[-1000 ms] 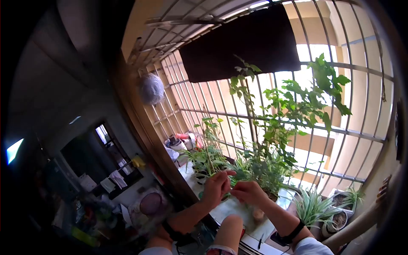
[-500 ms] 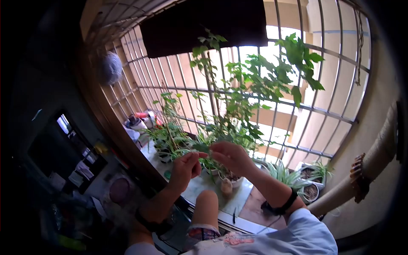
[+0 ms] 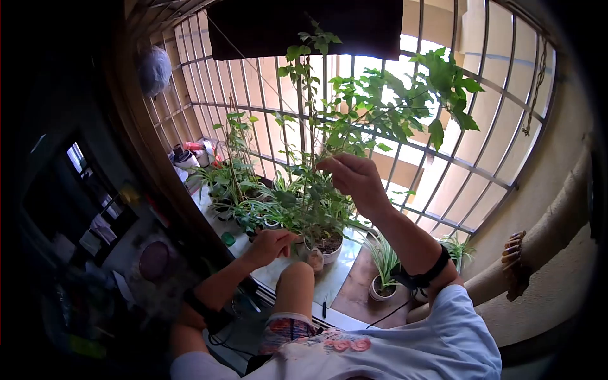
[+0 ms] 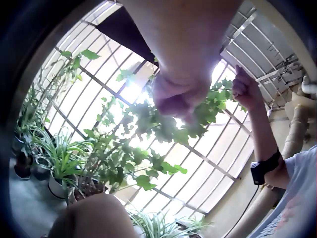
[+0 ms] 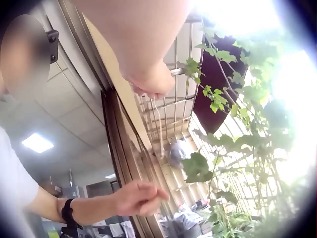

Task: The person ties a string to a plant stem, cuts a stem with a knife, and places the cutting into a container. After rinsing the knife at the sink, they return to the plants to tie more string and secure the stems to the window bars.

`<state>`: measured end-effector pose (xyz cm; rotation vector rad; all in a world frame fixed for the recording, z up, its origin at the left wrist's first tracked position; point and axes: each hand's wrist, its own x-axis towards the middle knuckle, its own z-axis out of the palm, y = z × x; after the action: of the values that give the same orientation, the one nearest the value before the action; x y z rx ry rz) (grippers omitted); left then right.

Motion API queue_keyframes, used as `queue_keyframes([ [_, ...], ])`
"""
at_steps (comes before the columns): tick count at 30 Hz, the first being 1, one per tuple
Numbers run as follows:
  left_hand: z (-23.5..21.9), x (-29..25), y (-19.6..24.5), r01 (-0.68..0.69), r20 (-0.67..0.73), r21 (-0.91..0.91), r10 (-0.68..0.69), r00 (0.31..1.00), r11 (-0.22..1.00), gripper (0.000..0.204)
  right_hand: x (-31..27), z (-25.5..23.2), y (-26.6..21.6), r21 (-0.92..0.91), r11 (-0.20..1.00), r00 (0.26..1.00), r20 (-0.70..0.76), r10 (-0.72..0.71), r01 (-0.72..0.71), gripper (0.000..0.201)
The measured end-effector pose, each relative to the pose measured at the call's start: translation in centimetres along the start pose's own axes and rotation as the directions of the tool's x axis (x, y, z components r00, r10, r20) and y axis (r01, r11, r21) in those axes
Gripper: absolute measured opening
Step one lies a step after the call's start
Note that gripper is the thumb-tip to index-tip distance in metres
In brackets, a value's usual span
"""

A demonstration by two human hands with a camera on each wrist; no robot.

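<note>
My right hand (image 3: pixel 358 180) is raised in front of the tall leafy plant (image 3: pixel 386 101), thumb and fingertips pinched together. In the right wrist view a thin white string (image 5: pixel 159 124) hangs from its fingertips. Lower and to the left, my left hand (image 3: pixel 271 246) has curled fingers, with the index finger reaching towards the plant pot (image 3: pixel 330 253). The right wrist view places the left hand (image 5: pixel 141 198) below the string's hanging end; I cannot tell whether it pinches anything. Leaves of the climbing plant stand beyond both hands.
Metal window bars (image 3: pixel 266 120) stand behind the plants, with a dark cloth (image 3: pixel 304 31) hanging above. A small potted spider plant (image 3: pixel 383 288) stands on a brown board at right. A thick wrapped pipe (image 3: pixel 544 237) runs along the right wall. My bare knee (image 3: pixel 296 285) is near the sill.
The hands were close together at chest height; now they are apart. The right hand has risen, while the left is lower. The head view has turned right and down.
</note>
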<state>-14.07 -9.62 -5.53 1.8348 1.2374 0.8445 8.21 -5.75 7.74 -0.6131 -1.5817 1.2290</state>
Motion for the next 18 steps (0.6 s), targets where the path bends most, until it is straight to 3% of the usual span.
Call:
queue_keyframes([
  [2,-1.1,0.1,-1.3,0.035,0.039,0.152,-0.042,0.998,0.988,0.025,0.4,-1.1,-0.5,-0.131,0.989,0.998,0.01,-0.064,0.065,0.023],
  [5,-3.8,1.7,1.2,-0.072,-0.183,0.134,0.096,0.978,0.988,0.021,1.1,-1.9,-1.6,-0.347,0.93,0.993,0.019,-0.12,0.119,0.02],
  [6,-5.1,2.0,3.8,-0.108,-0.263,0.169,0.15,0.953,0.98,0.019,1.2,-1.9,-2.7,-0.508,0.854,0.992,-0.002,-0.129,0.11,0.016],
  [8,-7.1,2.3,8.8,-0.156,-0.333,0.162,0.202,0.921,0.975,0.02,2.6,-3.8,-2.6,-0.671,0.667,0.931,0.098,-0.353,0.324,0.014],
  [9,-8.0,2.6,10.5,-0.206,-0.34,0.222,0.274,0.9,0.953,0.021,3.0,-4.8,-3.9,-0.763,0.486,0.867,0.191,-0.46,0.426,0.015],
  [11,-9.6,3.4,13.0,-0.267,-0.327,0.288,0.356,0.875,0.92,0.023,3.4,-5.4,-7.9,-0.837,0.254,0.786,0.29,-0.546,0.485,0.021],
  [12,-10.3,3.7,13.9,-0.289,-0.315,0.297,0.379,0.87,0.91,0.024,3.8,-5.9,-10.0,-0.855,-0.037,0.69,0.442,-0.573,0.516,0.022],
  [14,-10.9,4.7,15.1,-0.307,-0.344,0.301,0.403,0.848,0.903,0.024,4.3,-6.1,-13.1,-0.878,0.036,0.748,0.385,-0.54,0.478,0.02],
  [16,-10.9,5.1,16.8,-0.399,-0.375,0.354,0.519,0.768,0.846,0.018,5.6,-6.5,-15.0,-0.796,-0.217,0.579,0.57,-0.583,0.565,0.013],
  [17,-10.9,5.0,18.0,-0.447,-0.409,0.397,0.59,0.696,0.802,0.016,5.9,-5.4,-16.2,-0.781,0.182,0.719,0.423,-0.551,0.598,0.007],
  [18,-10.8,4.8,18.9,-0.48,-0.429,0.435,0.644,0.633,0.762,0.015,6.0,-4.6,-17.3,-0.804,0.207,0.772,0.409,-0.487,0.557,0.01],
])
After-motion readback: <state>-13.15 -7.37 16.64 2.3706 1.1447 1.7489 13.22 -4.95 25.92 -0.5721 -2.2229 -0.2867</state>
